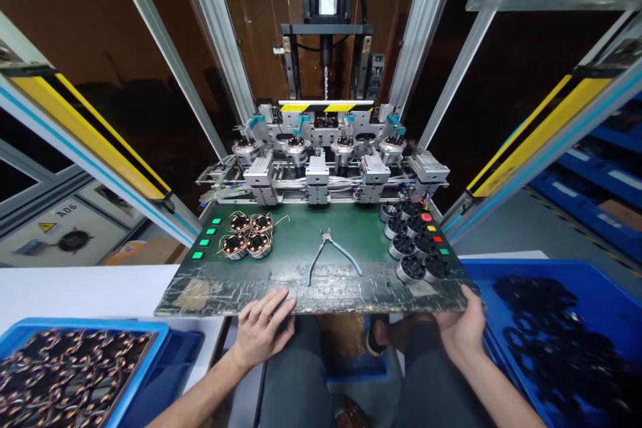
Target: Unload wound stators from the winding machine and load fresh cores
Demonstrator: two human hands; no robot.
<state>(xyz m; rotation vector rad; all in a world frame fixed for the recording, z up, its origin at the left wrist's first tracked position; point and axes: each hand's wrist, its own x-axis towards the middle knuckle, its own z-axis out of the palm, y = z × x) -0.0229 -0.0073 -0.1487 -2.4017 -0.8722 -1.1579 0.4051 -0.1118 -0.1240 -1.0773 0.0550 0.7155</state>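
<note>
Green worktop (301, 251), both hands resting loose and empty on its near edge: cutters (331, 253) just beyond left hand (263, 328), handles toward it, right hand (464, 328) farther.

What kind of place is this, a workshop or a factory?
Most likely a factory workstation for winding small motor coils. A machine with four fixtures stands behind a green work surface that holds copper-wound parts, black cores and cutters. Blue bins of parts flank the seat.

One head-worn view looks forward and down, close over the green work surface (281, 261), facing the machine (326, 147).
</note>
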